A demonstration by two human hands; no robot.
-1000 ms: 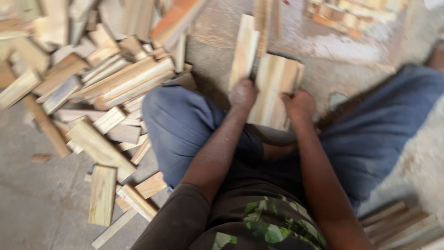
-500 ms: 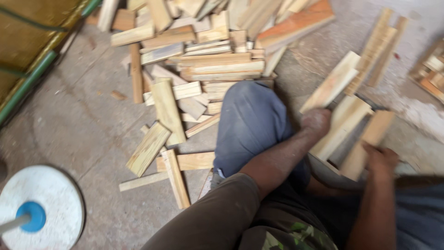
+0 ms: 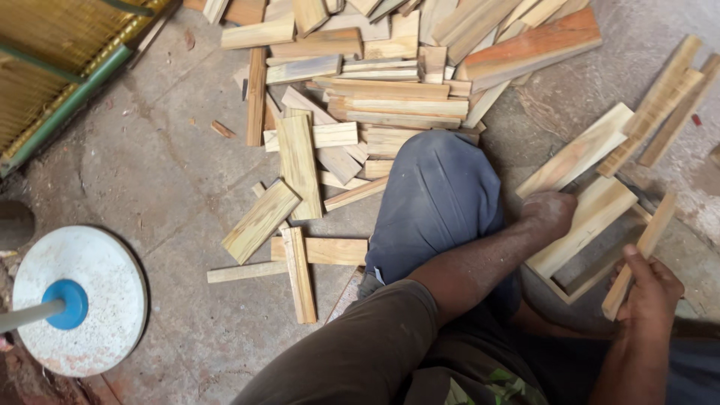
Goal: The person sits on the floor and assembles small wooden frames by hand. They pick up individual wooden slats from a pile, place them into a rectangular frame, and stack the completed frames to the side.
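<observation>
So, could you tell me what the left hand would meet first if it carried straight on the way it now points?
The left hand points up and right, resting on a pale wooden board. Just beyond lies another long board, probably the first thing met, though depth is unclear.

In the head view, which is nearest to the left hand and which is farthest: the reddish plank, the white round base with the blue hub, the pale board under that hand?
From the left hand:
1. Pale board, directly under the hand, touching it.
2. Reddish plank, at the top of the pile, beyond the knee.
3. White round base, far off at the lower left edge of the floor.
</observation>
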